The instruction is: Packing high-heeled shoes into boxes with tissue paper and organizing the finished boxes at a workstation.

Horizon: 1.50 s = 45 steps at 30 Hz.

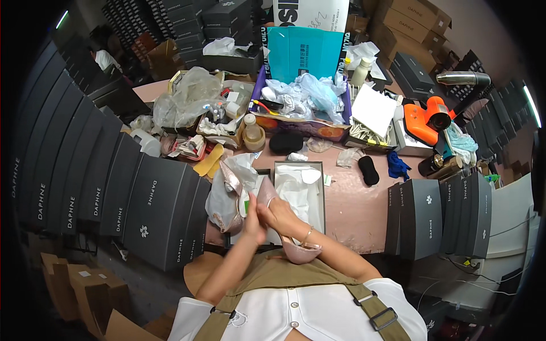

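Note:
A pink pointed-toe shoe with an ankle strap (298, 252) is held in front of my chest, its toe pointing away and its heel cup toward me. My right hand (277, 217) grips it around the middle, just behind the toe. My left hand (254, 223) presses against its left side, with the fingers partly hidden. Close by the left fingertips is a small green tag (246, 207). Left of my hands, a second glittery pink shoe (232, 181) lies partly wrapped in white tissue paper (219, 202). An open shoebox (322, 196) lined with white paper lies beyond my hands.
Stacked dark shoeboxes (165, 213) flank the pink table (355, 219) at left, with more boxes (424, 219) at right. Along the back are a purple carton (301, 129) of crumpled paper, a bottle (252, 133), an orange device (424, 122), a black pad (368, 170) and a blue cloth (398, 165).

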Available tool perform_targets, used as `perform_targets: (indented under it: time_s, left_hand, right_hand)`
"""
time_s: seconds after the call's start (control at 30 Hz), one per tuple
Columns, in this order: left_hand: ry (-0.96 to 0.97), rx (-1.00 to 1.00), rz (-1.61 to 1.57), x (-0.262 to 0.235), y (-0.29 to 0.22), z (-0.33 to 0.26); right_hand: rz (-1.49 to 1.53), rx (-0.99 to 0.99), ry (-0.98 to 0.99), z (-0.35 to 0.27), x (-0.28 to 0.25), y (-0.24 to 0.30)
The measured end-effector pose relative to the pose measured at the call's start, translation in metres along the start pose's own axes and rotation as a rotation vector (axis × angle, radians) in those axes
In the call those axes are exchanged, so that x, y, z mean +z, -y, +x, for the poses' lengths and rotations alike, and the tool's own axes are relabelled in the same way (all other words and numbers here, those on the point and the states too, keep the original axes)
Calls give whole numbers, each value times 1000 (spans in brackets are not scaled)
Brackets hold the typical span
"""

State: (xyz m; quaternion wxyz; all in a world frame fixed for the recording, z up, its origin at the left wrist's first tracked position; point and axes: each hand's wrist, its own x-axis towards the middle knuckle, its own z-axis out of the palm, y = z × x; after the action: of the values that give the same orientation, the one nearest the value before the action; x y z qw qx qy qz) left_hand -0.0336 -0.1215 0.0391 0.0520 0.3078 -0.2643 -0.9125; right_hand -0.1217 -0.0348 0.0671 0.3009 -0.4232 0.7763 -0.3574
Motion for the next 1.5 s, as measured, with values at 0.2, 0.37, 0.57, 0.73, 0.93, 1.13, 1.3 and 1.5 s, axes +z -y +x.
perform_targets:
  time_s: [0.2, 0.37, 0.57, 0.73, 0.93, 1.13, 1.3, 1.5]
  left_hand:
    - [-92, 149, 280, -4, -12, 25]
    - [-105, 103, 275, 11, -3, 3]
    - [9, -207, 62, -17, 16, 42]
    - [4, -375, -5, 7, 13, 56]
    - [-108, -171, 258, 16, 19, 38]
    - [-148, 25, 412, -5, 15, 38]
    - [-171, 76, 417, -8, 15, 20]
    - [-20, -29, 168, -11, 10, 39]
  right_hand:
    - [105, 70, 131, -1, 36, -18]
    - [353, -149, 271, -49, -4, -7]
    - [731, 206, 109, -104, -23, -35]
    - [-235, -488, -81, -70, -32, -71]
    - [-364, 37, 91, -35, -3, -52]
    - [-367, -27, -10, -21, 30, -52]
    - [-387, 89, -141, -30, 30, -30]
    - [-80, -364, -195, -55, -3, -27]
